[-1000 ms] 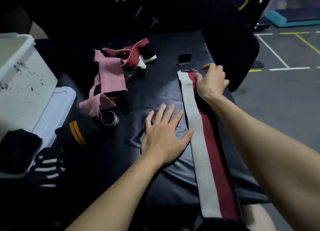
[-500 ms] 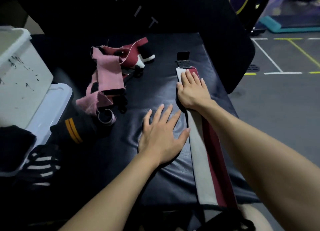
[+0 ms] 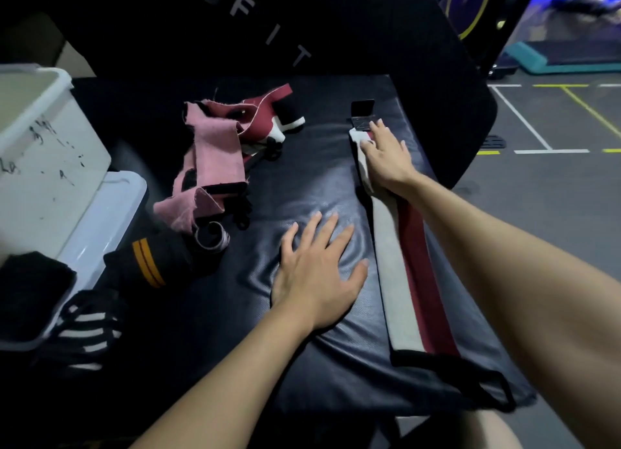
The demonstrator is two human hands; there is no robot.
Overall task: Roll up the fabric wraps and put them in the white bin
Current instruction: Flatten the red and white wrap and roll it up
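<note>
Grey-and-maroon fabric wrap [image 3: 405, 274] lies stretched flat along the right side of the black padded table [image 3: 302, 364], a black loop at its near end. Our right hand [image 3: 386, 159] presses its far end with straight fingers, just short of the black tab. Our left hand [image 3: 316, 274] rests flat, fingers spread, on the pad beside the strip — touching only the table. Pink and maroon wraps [image 3: 215, 166] lie tangled further left; the white bin [image 3: 43, 166] stands at the left edge.

Black padded bench [image 3: 302, 186], upright backrest [image 3: 336, 38] lettered "FIT", grey floor [image 3: 554, 196] with white and yellow lines [image 3: 519, 117]
</note>
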